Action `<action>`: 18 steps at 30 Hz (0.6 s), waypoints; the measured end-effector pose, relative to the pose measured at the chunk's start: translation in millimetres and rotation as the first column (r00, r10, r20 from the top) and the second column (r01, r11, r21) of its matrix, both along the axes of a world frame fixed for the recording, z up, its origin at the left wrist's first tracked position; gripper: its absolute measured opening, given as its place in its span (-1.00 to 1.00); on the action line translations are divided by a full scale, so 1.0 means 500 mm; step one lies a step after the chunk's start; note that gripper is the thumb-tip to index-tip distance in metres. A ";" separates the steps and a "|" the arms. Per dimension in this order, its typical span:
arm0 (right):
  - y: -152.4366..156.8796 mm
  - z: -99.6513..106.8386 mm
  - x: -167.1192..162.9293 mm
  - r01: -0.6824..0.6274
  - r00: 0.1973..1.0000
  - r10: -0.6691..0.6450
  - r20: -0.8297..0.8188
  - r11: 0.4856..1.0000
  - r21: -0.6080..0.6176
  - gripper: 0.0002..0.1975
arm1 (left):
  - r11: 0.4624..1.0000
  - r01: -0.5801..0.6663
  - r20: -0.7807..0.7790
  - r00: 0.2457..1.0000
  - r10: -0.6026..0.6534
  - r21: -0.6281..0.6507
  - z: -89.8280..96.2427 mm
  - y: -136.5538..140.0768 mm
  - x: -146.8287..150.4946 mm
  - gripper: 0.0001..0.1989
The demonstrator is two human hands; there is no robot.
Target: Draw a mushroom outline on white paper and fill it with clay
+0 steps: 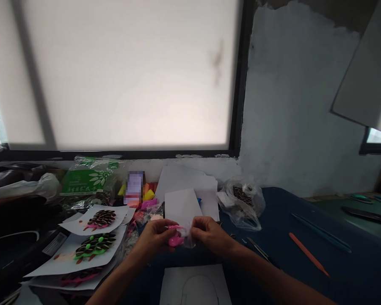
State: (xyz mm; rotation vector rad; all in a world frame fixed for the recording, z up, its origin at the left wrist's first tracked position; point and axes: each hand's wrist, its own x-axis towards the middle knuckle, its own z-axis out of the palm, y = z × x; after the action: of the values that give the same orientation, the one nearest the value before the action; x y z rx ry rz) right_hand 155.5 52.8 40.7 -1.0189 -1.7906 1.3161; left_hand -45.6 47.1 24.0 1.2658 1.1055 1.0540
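Note:
My left hand (160, 237) is closed on a bright pink packet (175, 240), its thumb lying over the upper edge. Clear plastic wrapping (189, 240) extends from the pink part toward my right hand (206, 232), whose thumb and fingertips pinch it. What is inside the packet cannot be made out for certain. Just behind the hands lies a white sheet (180, 205). Nearer to me is a paper with a drawn curved outline (193, 284), cut off by the bottom of the view.
Hedgehog pictures covered in seeds (97, 245) are piled at left, beside a green seed bag (90, 176). A phone (134, 186) leans among colored packets. A clear bag of seeds (243, 197), tweezers (260, 250), an orange stick tool (308, 254) and a blue pen-like tool (322, 233) lie rightward.

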 end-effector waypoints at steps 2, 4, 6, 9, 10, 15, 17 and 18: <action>0.003 -0.003 -0.002 0.065 0.998 -0.065 -0.008 0.996 0.060 -0.84 | 1.000 -0.012 0.015 1.000 0.011 0.017 0.004 -0.002 0.000 -0.43; 0.007 -0.005 -0.003 0.108 0.994 -0.108 -0.012 0.990 0.093 -0.82 | 0.999 -0.018 0.030 0.999 0.017 0.033 0.006 -0.004 0.000 -0.43; 0.009 -0.006 -0.002 0.118 0.993 -0.117 -0.015 0.989 0.086 -0.81 | 0.999 -0.013 0.045 0.999 0.011 0.040 0.008 -0.006 -0.001 -0.42; 0.010 -0.003 0.005 0.091 0.996 -0.091 -0.024 0.995 0.031 -0.85 | 0.999 0.017 0.065 0.998 -0.019 0.039 0.008 -0.009 -0.003 -0.39; 0.010 -0.001 0.009 0.073 0.997 -0.073 -0.029 0.997 0.009 -0.87 | 0.999 0.027 0.068 0.997 -0.030 0.039 0.008 -0.009 -0.003 -0.39; 0.010 -0.002 0.014 -0.024 0.998 0.021 -0.053 0.998 -0.049 -0.82 | 0.999 0.034 0.005 0.999 -0.035 0.038 -0.004 -0.005 0.004 -0.32; 0.012 -0.008 0.008 -0.020 0.998 0.018 -0.061 0.999 -0.037 -0.81 | 0.998 0.006 -0.046 0.999 -0.004 0.055 -0.011 -0.001 0.007 -0.29; 0.013 -0.013 0.004 -0.009 0.998 0.007 -0.065 1.000 -0.028 -0.81 | 0.997 -0.011 -0.075 0.997 0.016 0.070 -0.015 0.001 0.007 -0.29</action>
State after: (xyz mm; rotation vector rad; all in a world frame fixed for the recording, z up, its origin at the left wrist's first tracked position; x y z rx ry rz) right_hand 157.6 59.3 34.4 -0.9743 -1.7334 1.3679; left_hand -42.0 47.4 16.6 1.3651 1.1442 1.0704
